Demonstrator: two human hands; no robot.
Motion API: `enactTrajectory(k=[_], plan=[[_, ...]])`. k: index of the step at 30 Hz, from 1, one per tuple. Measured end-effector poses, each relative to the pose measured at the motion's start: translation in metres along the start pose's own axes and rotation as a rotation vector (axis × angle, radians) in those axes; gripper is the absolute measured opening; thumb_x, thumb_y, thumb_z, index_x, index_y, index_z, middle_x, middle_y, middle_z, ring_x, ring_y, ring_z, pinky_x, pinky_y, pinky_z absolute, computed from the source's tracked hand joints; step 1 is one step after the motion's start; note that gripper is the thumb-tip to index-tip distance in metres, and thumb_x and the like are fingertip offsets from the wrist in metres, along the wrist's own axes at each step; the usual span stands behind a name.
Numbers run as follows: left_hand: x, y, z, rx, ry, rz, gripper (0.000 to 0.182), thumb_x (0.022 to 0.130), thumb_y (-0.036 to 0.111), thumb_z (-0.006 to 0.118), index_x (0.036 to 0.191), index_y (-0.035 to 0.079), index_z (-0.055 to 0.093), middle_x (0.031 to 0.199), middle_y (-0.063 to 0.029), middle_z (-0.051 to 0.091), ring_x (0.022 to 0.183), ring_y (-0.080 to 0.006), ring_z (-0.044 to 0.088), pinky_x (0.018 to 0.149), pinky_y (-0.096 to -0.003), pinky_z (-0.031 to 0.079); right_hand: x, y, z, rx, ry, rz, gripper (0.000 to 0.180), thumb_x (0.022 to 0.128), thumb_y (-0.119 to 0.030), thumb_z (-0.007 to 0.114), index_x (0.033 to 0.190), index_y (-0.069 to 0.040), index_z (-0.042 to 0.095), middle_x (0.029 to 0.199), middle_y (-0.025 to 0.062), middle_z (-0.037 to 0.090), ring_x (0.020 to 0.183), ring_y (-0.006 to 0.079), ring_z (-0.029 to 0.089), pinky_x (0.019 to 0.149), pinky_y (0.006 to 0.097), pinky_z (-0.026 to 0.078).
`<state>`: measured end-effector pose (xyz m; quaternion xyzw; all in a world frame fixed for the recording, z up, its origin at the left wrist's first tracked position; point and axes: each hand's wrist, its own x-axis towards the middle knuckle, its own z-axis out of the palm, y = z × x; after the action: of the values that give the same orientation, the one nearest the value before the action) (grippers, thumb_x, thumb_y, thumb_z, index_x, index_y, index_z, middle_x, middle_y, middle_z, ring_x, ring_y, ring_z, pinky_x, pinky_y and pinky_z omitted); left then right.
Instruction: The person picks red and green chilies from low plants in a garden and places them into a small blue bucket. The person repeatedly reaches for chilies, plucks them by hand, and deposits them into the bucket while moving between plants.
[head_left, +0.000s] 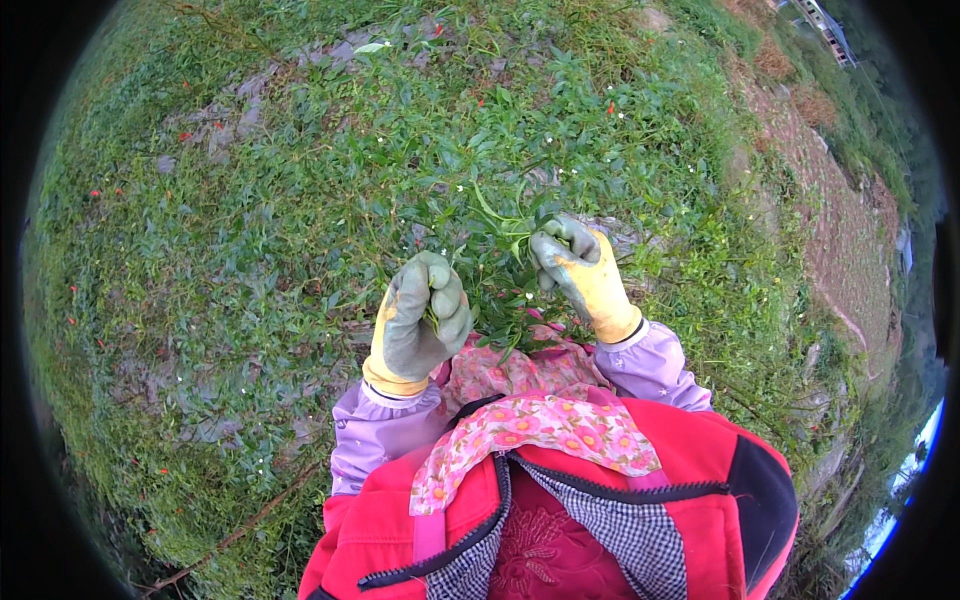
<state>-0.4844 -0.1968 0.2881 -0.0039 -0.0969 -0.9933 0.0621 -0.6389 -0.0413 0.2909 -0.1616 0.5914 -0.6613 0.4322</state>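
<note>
My left hand (427, 319), in a yellow work glove with a grey coated palm, is curled around something small and green, perhaps a pepper or stem; the fingers hide most of it. To its right, my right hand (574, 259), gloved alike, grips a leafy green sprig (510, 227) of a pepper plant between thumb and fingers. The sprig points up and left from the glove. Leafy pepper plants (420, 165) with small white flowers stand before me and around both hands. Below and between the gloves, leaves lie against a pink floral apron (517, 371).
Small red peppers (610, 108) dot the dense plants. Greyish ground sheeting (247, 112) shows through the foliage in patches. A bare woody branch (247, 529) slants across the lower left. At right lies a brown soil plot (847, 240), with a building far off at the top right.
</note>
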Motion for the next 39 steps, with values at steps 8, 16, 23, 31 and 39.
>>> enactTrajectory(k=[8,16,23,31,39], plan=[[0.002,-0.016,-0.010,0.236,0.398,0.021,0.025,0.095,0.020,0.059,0.116,0.008,0.056,0.087,-0.0018,0.061,0.068,-0.0113,0.056,0.057,-0.0251,0.044,-0.011,0.002,0.007,-0.030,0.046,0.118,0.026,0.088,-0.029,0.065,0.093,-0.003,0.060,0.072,-0.0014,0.055,0.055,0.0044,0.047,0.049,0.0198,0.036],[0.000,-0.032,-0.002,0.641,0.514,-0.056,0.022,0.090,0.021,0.065,0.099,0.003,0.057,0.073,-0.0004,0.055,0.052,-0.0076,0.047,0.046,-0.0221,0.036,-0.016,0.012,-0.014,-0.714,-0.169,-0.410,0.030,0.074,-0.014,0.071,0.100,-0.002,0.063,0.097,0.0156,0.065,0.088,0.0371,0.063,0.078,0.0390,0.051],[-0.026,-0.039,-0.003,0.567,0.411,-0.357,0.020,0.089,0.020,0.066,0.094,0.003,0.056,0.066,0.0001,0.053,0.044,-0.0062,0.038,0.040,-0.0212,0.028,-0.031,0.014,-0.029,-0.729,-0.477,-0.293,0.026,0.075,-0.016,0.069,0.098,-0.005,0.064,0.094,0.0121,0.065,0.085,0.0318,0.062,0.075,0.0395,0.051],[-0.093,-0.043,-0.008,-0.090,0.202,-0.096,0.025,0.092,0.030,0.063,0.089,0.008,0.052,0.054,0.0053,0.038,0.037,-0.0019,0.033,0.035,-0.0182,0.026,-0.035,0.012,-0.051,-0.632,-0.491,-0.355,0.022,0.084,-0.023,0.065,0.095,-0.004,0.066,0.078,0.0077,0.060,0.073,0.0247,0.061,0.067,0.0337,0.049],[-0.191,-0.015,-0.052,-0.046,0.392,0.368,0.027,0.100,0.026,0.049,0.120,0.008,0.050,0.096,-0.0016,0.059,0.050,-0.0032,0.042,0.043,-0.0185,0.036,-0.033,0.006,-0.102,-0.393,0.376,-0.059,0.023,0.093,-0.013,0.055,0.112,0.000,0.058,0.093,0.0000,0.058,0.083,0.0079,0.051,0.075,0.0252,0.044]])
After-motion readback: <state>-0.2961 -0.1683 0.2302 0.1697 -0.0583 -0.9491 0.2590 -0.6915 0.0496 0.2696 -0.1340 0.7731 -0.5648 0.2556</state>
